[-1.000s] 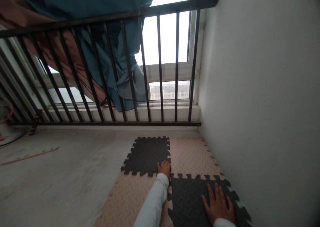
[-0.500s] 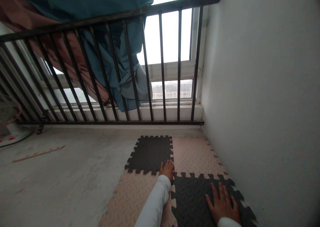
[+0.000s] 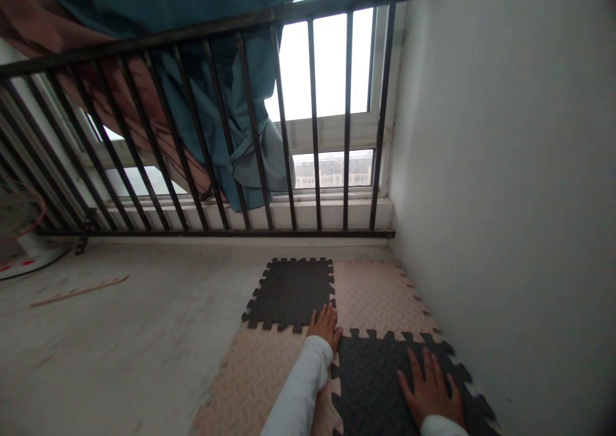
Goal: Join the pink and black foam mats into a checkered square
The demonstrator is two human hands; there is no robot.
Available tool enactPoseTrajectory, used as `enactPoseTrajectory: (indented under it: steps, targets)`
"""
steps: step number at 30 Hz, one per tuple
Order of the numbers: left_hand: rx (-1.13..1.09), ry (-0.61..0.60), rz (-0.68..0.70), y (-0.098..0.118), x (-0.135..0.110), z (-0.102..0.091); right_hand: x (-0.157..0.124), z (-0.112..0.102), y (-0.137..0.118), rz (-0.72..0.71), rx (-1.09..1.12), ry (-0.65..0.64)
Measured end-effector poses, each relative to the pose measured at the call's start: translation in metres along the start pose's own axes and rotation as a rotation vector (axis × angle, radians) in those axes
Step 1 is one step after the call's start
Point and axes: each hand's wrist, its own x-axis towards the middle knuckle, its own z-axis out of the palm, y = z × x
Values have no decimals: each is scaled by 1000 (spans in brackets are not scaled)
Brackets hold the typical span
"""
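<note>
Several foam puzzle mats with toothed edges lie joined in a checkered patch on the floor. My left hand (image 3: 325,327) rests flat, fingers stretched out, where the corners meet, over the edge of the far black mat (image 3: 291,292). Fingers spread, my right hand (image 3: 431,385) presses on the near black mat (image 3: 370,378). Beyond that one lies a beige mat (image 3: 380,295) along the wall. Another beige mat (image 3: 260,372) is under my left forearm and runs out of view at the bottom. Neither hand grasps anything.
A white wall (image 3: 505,199) borders the mats on the right. Dark metal railing (image 3: 231,234) spans the window side, with blue and pink curtains (image 3: 192,109) behind it. On the concrete floor (image 3: 144,346) lies a thin wooden strip (image 3: 79,292). A fan (image 3: 22,218) stands at far left.
The view has shifted slightly. Both hands stay nearly in place on the mats; my left thumb now sticks out a little more to the right.
</note>
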Motion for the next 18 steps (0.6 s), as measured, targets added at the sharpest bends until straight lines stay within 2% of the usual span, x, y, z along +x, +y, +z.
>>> enactPoseTrajectory:
  steps: [4,10,18]
  targets:
    - [-45,5,7,1,-2,-1,1,2,-3,63,-65,-32]
    - [-88,10,-1,2,-3,-1,1,1,0,-4,-10,-19]
    - [-50,-22,25,3,-6,-5,2,5,2,11,11,-23]
